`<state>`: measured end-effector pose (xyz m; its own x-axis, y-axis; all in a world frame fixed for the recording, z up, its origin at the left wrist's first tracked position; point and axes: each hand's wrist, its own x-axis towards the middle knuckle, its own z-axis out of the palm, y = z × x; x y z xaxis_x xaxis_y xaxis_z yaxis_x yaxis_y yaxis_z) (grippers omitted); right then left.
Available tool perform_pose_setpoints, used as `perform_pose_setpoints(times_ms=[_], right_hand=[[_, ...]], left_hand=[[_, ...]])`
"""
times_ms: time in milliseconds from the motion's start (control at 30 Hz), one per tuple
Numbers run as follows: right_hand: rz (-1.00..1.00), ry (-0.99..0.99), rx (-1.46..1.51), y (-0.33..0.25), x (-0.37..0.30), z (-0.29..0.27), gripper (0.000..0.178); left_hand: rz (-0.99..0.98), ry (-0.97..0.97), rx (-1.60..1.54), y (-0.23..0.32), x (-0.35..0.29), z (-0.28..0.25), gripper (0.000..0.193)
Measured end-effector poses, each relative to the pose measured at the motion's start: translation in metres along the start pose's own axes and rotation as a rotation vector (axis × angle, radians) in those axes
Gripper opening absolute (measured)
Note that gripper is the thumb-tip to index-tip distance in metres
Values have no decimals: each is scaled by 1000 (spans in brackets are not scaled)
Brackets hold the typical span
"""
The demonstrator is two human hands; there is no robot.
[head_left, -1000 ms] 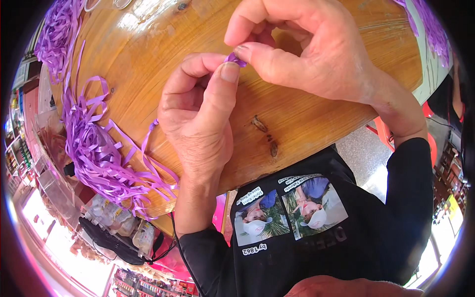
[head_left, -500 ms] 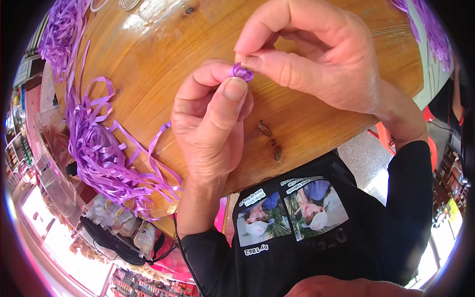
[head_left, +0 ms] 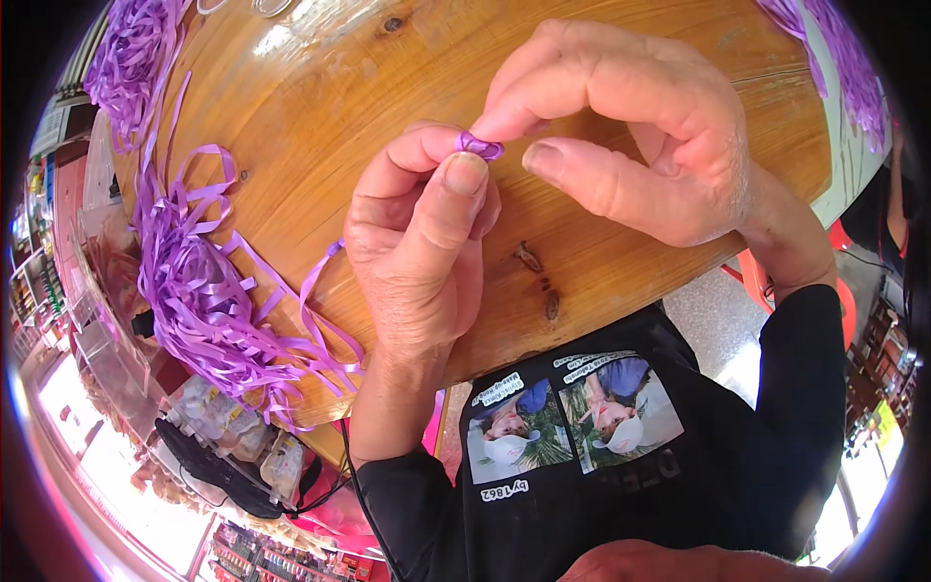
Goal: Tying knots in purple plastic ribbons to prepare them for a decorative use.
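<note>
A small loop of purple ribbon (head_left: 479,146) is pinched between the thumb and forefinger of my left hand (head_left: 419,233), above the wooden table. Close on its right is my right hand (head_left: 630,131), its thumb held apart from the forefinger. That forefinger's tip touches or nearly touches the top of the loop. Left of my left hand lies a loose heap of purple ribbon (head_left: 199,291); one strand with a small knot (head_left: 335,248) reaches toward my left wrist. Whether this strand joins the held loop is hidden behind the hand.
More purple ribbon (head_left: 131,63) is bunched at the far left, and another bundle (head_left: 849,73) hangs over the right side. The wooden table (head_left: 291,126) curves round in front of me. Clear plastic bags (head_left: 218,422) and a black strap sit beyond its left edge.
My right thumb has come away from the ribbon loop and the right fingers have spread. The left hand keeps its pinch. The whole view has shifted slightly.
</note>
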<state>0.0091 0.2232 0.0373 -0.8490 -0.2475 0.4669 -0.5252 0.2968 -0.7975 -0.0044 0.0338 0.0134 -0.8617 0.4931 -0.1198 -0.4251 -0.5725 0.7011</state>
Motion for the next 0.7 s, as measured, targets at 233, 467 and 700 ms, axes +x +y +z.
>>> perform_pose_setpoints(times_ms=[233, 467, 700], right_hand=[[1, -6, -36, -1, 3, 1, 16], [-6, -6, -76, -3, 4, -1, 17], [-30, -7, -139, -4, 4, 1, 17]], left_hand=[[32, 10, 121, -2, -1, -2, 10], [12, 5, 92, -2, 0, -4, 11], [-32, 30, 146, -2, -1, -3, 11]])
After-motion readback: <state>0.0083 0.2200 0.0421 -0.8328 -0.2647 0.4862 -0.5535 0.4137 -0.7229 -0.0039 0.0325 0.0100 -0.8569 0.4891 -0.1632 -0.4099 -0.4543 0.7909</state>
